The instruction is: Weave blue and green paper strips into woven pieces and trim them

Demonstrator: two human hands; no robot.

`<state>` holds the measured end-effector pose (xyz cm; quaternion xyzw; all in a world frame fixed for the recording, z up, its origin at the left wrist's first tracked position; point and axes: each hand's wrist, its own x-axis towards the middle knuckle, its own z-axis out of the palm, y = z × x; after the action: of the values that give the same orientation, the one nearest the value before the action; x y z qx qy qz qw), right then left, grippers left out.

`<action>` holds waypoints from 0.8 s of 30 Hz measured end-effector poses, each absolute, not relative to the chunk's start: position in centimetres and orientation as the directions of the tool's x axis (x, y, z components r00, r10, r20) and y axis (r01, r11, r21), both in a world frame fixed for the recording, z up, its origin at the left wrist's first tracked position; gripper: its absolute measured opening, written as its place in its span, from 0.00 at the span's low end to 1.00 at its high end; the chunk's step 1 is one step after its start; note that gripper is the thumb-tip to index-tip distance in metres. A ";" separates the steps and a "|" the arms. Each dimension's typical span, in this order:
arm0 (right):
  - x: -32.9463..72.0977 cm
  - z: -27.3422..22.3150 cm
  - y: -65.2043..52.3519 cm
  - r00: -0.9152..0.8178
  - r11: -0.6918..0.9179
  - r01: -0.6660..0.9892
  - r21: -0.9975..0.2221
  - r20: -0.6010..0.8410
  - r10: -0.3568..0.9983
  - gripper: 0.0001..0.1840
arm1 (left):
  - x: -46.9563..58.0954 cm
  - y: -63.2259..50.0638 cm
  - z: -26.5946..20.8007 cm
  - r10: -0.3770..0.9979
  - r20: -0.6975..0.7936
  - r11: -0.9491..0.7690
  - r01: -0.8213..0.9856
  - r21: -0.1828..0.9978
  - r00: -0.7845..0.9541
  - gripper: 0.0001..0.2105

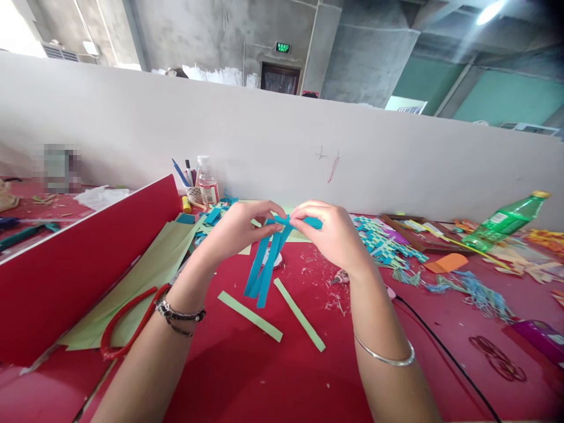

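Observation:
Between both hands, above the red table, hang several blue paper strips (267, 269) joined near their upper ends to a crosswise blue strip. My left hand (250, 226) pinches the left side of this joined end with thumb and fingers. On the right side, my right hand (325, 230) is closed on the same strips near the crossing. Below them two pale green paper strips lie apart on the table, one green strip (250, 316) to the left and another green strip (299, 315) to the right. A round white object behind the hanging strips is partly hidden.
Red-handled scissors (127, 323) lie on green paper sheets (150, 276) beside a red divider (97, 258). A plastic bottle (208, 182) and pen cup (192, 194) stand behind. Woven blue-green pieces (383, 244), a tilted green bottle (506, 220) and a black cable (445, 349) lie right.

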<state>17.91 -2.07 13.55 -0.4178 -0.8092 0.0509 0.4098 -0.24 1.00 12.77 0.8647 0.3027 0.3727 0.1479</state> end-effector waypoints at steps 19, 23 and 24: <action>17.6 13.3 -2.0 -0.313 0.627 0.661 -0.413 0.608 0.730 0.11 | 0.0 1.0 12.4 0.604 0.615 -0.791 0.471 0.390 0.507 0.11; 17.7 13.3 -1.9 -0.342 0.640 0.646 -0.417 0.591 0.731 0.10 | 0.0 1.0 12.3 0.621 0.615 -0.778 0.478 0.408 0.486 0.12; 17.8 13.4 -1.9 -0.350 0.640 0.643 -0.421 0.582 0.734 0.09 | 0.0 1.0 12.3 0.627 0.611 -0.774 0.478 0.415 0.483 0.12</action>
<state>17.76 -1.92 13.36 -0.4200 -0.8194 0.0591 0.3855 0.05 0.99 12.34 0.8559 0.3228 0.3927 0.0945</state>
